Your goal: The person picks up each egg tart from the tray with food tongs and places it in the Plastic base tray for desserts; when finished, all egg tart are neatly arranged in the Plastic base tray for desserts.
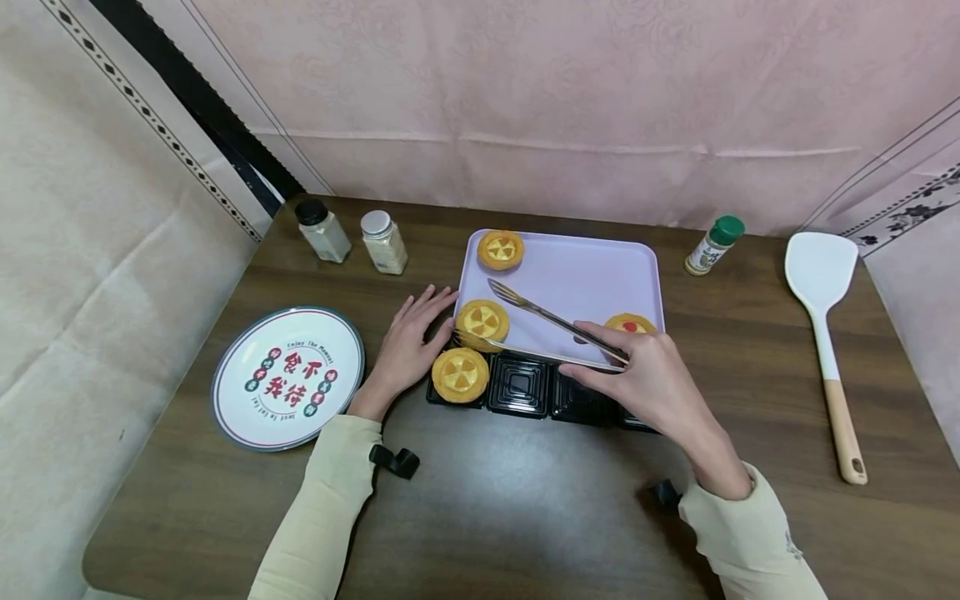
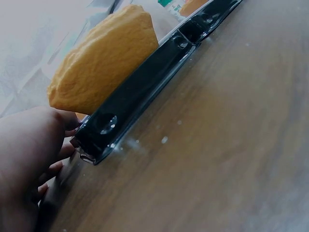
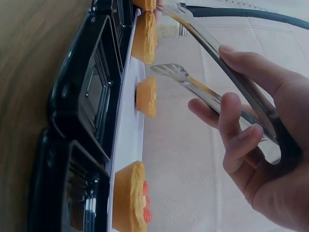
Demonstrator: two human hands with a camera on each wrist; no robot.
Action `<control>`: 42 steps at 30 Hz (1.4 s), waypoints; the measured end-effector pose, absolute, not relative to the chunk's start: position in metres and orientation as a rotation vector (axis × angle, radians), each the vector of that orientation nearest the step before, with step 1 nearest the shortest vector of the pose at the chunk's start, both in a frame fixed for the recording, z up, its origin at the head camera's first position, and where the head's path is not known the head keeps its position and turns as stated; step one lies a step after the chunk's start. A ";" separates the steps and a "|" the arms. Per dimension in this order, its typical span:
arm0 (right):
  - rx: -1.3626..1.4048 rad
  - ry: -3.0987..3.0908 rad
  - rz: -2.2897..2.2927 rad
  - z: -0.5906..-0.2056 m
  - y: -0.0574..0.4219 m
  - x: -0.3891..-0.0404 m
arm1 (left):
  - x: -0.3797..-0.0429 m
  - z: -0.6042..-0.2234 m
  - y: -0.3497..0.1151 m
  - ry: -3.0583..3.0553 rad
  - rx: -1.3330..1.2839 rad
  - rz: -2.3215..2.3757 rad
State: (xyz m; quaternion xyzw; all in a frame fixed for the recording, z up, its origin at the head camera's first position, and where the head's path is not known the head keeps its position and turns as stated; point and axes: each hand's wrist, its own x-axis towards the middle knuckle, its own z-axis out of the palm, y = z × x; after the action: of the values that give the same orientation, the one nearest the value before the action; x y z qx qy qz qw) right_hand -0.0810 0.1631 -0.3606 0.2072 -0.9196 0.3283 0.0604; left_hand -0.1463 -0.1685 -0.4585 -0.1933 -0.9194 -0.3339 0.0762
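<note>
My right hand [image 1: 648, 375] holds metal tongs [image 1: 551, 315], their two arms spread apart. One tong tip hovers over the lilac tray [image 1: 577, 267]; the other is between a tart [image 1: 482, 320] on that tray and a yellow tart [image 1: 460, 375] in the left compartment of a black segmented tray [image 1: 519, 385]. Whether that tip touches either tart I cannot tell. At the black tray's left end, my left hand [image 1: 408, 346] rests with fingers extended. The left wrist view shows its thumb side beside the tart [image 2: 104, 63]. Nothing sits between the tong tips in the right wrist view.
Another tart [image 1: 501, 250] lies at the lilac tray's far left, and a red-topped tart [image 1: 628, 322] at its right. A round lettered plate [image 1: 288, 379] is at left. Two shakers [image 1: 384, 242], a green-capped bottle [image 1: 714, 245] and a white spatula [image 1: 825, 333] lie around.
</note>
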 end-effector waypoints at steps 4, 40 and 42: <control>0.645 -2.770 0.986 -0.361 0.160 -0.081 | -0.146 -0.457 -0.168 -2.761 -0.576 -0.995; 0.708 -2.709 1.034 -0.362 0.159 -0.081 | -0.147 -0.458 -0.169 -2.748 -0.579 -1.013; 0.704 -2.709 1.038 -0.362 0.160 -0.081 | -0.147 -0.458 -0.169 -2.749 -0.580 -1.008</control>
State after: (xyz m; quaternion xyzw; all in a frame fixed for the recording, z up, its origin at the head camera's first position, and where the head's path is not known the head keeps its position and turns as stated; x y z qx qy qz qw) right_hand -0.0810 0.1595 -0.3616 0.2351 -0.9047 0.3466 0.0783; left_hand -0.1469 -0.1687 -0.4583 -0.1937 -0.9181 -0.3367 0.0780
